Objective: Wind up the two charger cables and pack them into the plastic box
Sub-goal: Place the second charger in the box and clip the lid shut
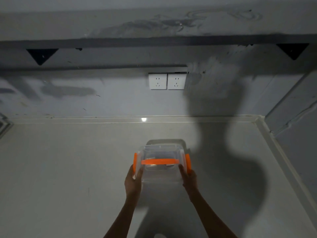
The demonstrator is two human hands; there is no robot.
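Item: clear box with orange clips and handle, held just above the counter, mid-width, nearer the back edge than the front. Left hand clasped its left side; right hand clasped its right. Cables: none seen. Step judged: placing the box. Next: set it down, release, open the lid.

Your forearms are running off the bottom edge of the frame, so you are seeing nothing past them. Glare and dim light are blurring whatever is lying inside the plastic box at centre; your left hand is hiding its near left corner
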